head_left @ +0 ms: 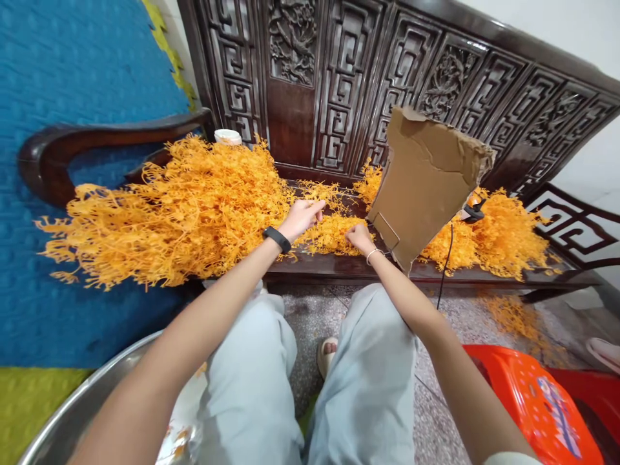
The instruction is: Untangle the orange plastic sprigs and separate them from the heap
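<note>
Orange branching plastic sprigs are heaped high on the left of a dark wooden bench. A thinner layer of the same orange sprigs lies on the seat in front of me. My left hand, with a black band on its wrist, is over this layer, thumb and fingers pinched together. Close by on the right, my right hand is curled closed at the layer's edge, beside a cardboard piece. Whatever either hand's fingers hold is too small or hidden to make out.
The upright cardboard piece stands on the bench, with another orange heap and a dark corded object beyond it. A metal basin is at lower left, a red plastic stool at lower right. The carved backrest rises behind.
</note>
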{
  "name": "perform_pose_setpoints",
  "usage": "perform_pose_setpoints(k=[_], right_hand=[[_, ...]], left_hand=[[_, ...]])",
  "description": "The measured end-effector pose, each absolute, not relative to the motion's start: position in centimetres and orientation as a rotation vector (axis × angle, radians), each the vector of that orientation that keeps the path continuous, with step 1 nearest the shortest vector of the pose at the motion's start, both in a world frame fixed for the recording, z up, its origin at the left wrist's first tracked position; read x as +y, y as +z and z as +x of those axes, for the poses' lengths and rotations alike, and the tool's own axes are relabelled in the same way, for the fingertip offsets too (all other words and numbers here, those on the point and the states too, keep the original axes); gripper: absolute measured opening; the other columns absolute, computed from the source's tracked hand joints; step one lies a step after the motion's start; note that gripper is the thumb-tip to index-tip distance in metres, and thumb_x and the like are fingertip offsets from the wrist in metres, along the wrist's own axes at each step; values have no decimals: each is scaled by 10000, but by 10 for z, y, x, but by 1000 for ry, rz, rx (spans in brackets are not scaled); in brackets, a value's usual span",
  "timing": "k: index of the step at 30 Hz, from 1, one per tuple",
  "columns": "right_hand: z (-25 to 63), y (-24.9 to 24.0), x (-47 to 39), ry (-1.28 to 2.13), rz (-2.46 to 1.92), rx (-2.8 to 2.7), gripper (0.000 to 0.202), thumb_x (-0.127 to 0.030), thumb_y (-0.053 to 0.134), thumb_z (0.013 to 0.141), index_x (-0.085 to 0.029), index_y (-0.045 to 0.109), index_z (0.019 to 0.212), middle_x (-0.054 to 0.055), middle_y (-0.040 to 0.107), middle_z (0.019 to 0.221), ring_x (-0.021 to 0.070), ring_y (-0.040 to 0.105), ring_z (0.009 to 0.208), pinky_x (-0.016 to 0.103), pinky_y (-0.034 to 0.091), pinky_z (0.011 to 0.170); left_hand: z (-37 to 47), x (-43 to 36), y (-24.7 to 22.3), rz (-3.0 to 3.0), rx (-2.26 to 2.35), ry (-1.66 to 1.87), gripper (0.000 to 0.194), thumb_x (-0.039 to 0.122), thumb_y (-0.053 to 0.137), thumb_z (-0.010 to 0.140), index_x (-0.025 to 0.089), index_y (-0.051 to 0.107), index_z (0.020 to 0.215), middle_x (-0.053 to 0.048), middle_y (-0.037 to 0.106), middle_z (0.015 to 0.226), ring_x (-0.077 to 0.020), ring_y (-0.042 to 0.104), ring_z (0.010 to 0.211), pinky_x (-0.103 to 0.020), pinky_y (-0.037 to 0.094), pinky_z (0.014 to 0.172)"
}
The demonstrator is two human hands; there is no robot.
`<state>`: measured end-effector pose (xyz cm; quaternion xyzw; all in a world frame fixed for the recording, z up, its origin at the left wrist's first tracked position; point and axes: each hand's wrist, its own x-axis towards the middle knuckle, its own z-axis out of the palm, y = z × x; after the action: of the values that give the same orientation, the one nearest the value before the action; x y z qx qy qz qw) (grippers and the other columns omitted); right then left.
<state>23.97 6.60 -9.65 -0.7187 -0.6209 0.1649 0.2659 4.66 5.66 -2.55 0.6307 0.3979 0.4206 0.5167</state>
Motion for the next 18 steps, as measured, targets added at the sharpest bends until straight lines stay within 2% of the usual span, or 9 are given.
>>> perform_pose_setpoints(k=[3,5,8,11,13,15,18], right_hand=[[232,-81,61,548,-1775,-1587,348,-341,387,893,-126,649,814,64,657,721,117,588,596,223,473,571],[225,-71,55,774,-1468,-1552,456,-478,305,909,-155,626,921,54,655,798,104,592,635,216,486,577],[215,-60,43,1036,-1021,-1557,485,-614,453,803,-174,626,913,31,628,780,116,585,674,229,486,595],[208,-52,32,976,-934,-1610,416,-574,618,708,-172,640,811,-2,605,699,109,558,643,235,472,624],[206,-48,27,941,-915,-1593,372,-531,663,686,-171,644,779,-16,598,661,99,550,612,235,468,628],[207,-43,22,934,-894,-1585,339,-494,688,678,-170,647,771,-25,592,632,89,543,574,227,459,600],[208,-36,15,927,-879,-1646,348,-505,635,732,-160,626,687,-18,585,589,85,534,530,220,442,553]], left_hand=[[53,58,-35,1721,1007,975,387,325,505,794,152,478,449,57,337,362,-55,286,373,-234,219,456],[55,56,-38,1847,1003,915,378,315,512,766,150,477,427,52,360,360,-61,313,384,-240,240,473],[57,52,-40,1936,950,869,360,297,498,747,145,477,421,45,406,382,-65,358,412,-236,270,498],[57,49,-40,1940,912,890,313,318,510,737,131,548,489,43,456,420,-65,381,436,-226,277,503],[54,46,-39,1923,900,934,300,329,525,727,129,566,507,47,455,424,-60,369,435,-221,270,494],[51,41,-35,1884,880,948,322,327,534,718,136,524,458,49,420,400,-54,349,418,-219,260,478],[47,30,-26,1760,831,859,361,304,529,710,154,444,393,52,360,351,-45,308,365,-221,228,433]])
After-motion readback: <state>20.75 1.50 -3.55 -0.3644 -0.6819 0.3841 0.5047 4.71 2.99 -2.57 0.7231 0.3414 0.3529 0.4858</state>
